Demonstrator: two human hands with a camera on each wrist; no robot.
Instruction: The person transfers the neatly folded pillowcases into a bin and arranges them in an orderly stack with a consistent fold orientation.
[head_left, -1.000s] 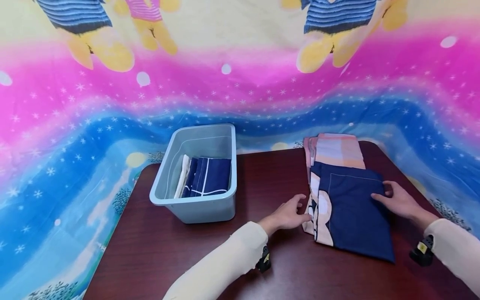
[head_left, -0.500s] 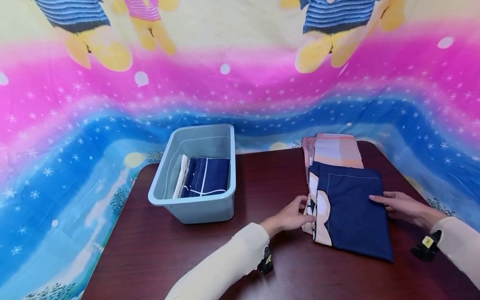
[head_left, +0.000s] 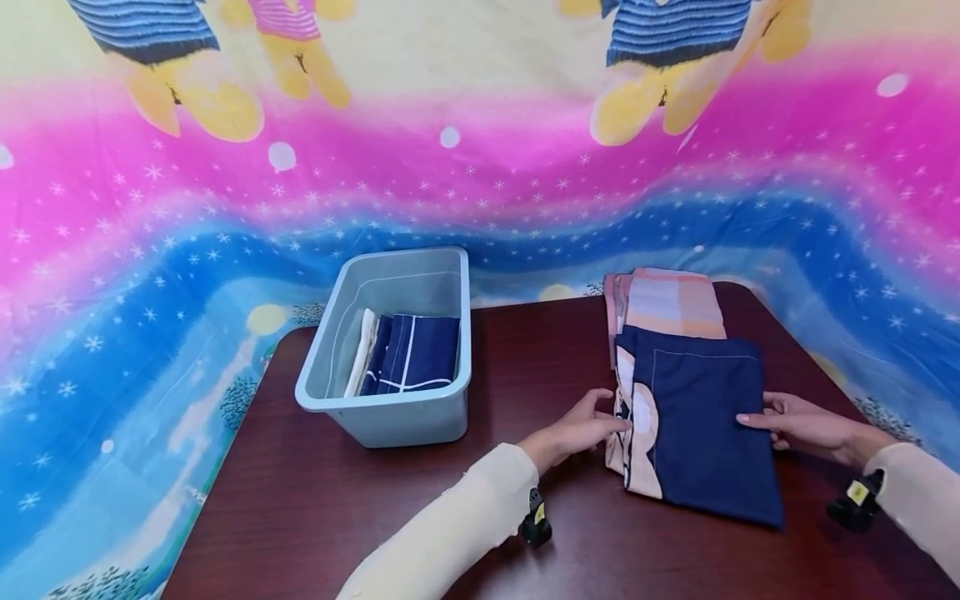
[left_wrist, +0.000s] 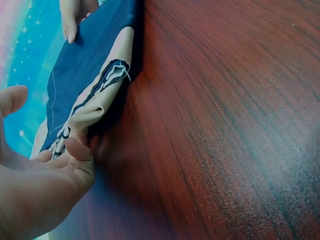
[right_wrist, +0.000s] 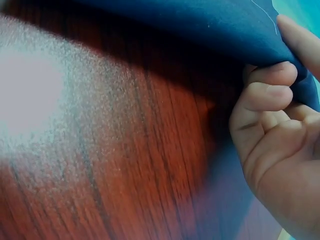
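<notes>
A folded navy cloth (head_left: 705,425) with a pale print along its left edge lies on the table, between the two hands. My left hand (head_left: 581,427) is at that printed edge; in the left wrist view its fingers (left_wrist: 80,155) curl at the layered folds. On the opposite side my right hand (head_left: 810,423) pinches the navy edge, thumb on top. Seen from the right wrist, curled fingers (right_wrist: 270,90) sit under the cloth's rim, which is lifted a little from the table.
A grey-blue plastic bin (head_left: 384,404) stands at the back left, with folded navy cloths (head_left: 427,350) and a white one (head_left: 363,350) inside. Behind the navy cloth lies a folded pink checked cloth (head_left: 675,300). A printed curtain (head_left: 450,192) hangs behind the dark wooden table (head_left: 525,350).
My right hand has slid slightly down along the cloth's right edge, its fingers now under it. My left hand has moved in onto the printed edge. The cloth has barely moved.
</notes>
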